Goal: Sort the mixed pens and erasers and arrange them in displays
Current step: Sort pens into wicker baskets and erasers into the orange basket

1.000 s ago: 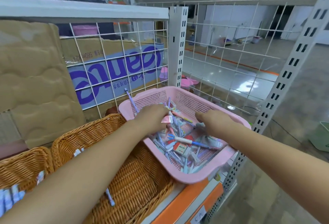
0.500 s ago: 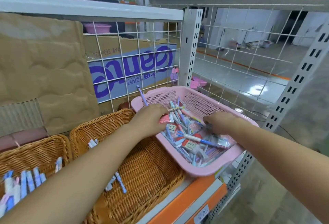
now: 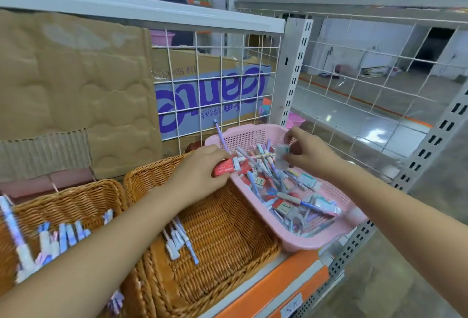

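Mid-frame, the left hand grips red erasers at the pink basket rim; the right hand, raised, pinches a clear-wrapped eraser.

Plastic basket right of wicker baskets

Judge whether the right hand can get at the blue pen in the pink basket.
Probably yes: the blue pen lies uncovered atop the pile in the pink basket, near the right hand. But that hand pinches a clear packet, which may hinder gripping.
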